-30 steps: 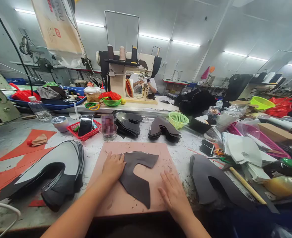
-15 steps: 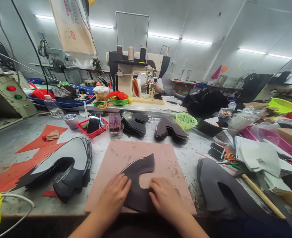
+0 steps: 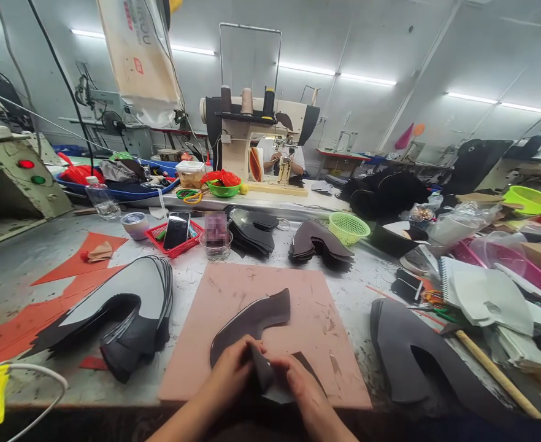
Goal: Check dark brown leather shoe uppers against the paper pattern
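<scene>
A dark brown cut leather shoe-upper piece [image 3: 252, 319] lies on a pink cutting mat [image 3: 316, 319] near the table's front edge. My left hand [image 3: 231, 374] and my right hand [image 3: 298, 383] meet at the piece's near end. Both pinch its edge, which is lifted and folded up between the fingers. The far arm of the piece still rests flat on the mat.
A stack of grey and black upper pieces [image 3: 127, 313] lies left of the mat, a grey piece [image 3: 403, 356] right. More dark pieces [image 3: 319, 242], a red tray with a phone [image 3: 178, 233], a green basket [image 3: 348, 227], a wooden-handled tool [image 3: 491, 368]. Another person sits behind the sewing machine [image 3: 252, 135].
My hands drew together towards the near edge of the mat and closed on the leather piece, lifting and folding its near end. The head view shifted slightly left and nearer.
</scene>
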`<action>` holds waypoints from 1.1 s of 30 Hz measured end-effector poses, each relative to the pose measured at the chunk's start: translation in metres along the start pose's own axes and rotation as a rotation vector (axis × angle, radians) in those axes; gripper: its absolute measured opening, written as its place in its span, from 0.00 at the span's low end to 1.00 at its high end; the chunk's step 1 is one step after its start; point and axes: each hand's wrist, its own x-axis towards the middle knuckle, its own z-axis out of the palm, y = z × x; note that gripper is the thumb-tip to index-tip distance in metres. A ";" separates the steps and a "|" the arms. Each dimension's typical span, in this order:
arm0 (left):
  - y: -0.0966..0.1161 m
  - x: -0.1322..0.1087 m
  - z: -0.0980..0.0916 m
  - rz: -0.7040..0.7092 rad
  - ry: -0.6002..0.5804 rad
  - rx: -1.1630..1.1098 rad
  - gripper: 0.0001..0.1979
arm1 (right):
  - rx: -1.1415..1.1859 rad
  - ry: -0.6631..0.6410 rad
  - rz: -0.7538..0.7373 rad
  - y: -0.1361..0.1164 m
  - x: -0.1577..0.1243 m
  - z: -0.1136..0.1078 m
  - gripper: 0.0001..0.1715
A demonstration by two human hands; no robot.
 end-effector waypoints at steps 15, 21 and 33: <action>-0.019 -0.020 0.000 0.330 0.128 0.556 0.15 | -0.077 0.113 0.144 0.005 0.001 0.010 0.41; -0.051 -0.024 -0.006 0.728 0.006 1.184 0.37 | -0.081 0.346 0.196 0.014 -0.003 -0.015 0.30; -0.051 -0.009 -0.002 0.782 0.046 1.381 0.42 | -0.037 0.336 0.372 0.020 -0.009 -0.049 0.25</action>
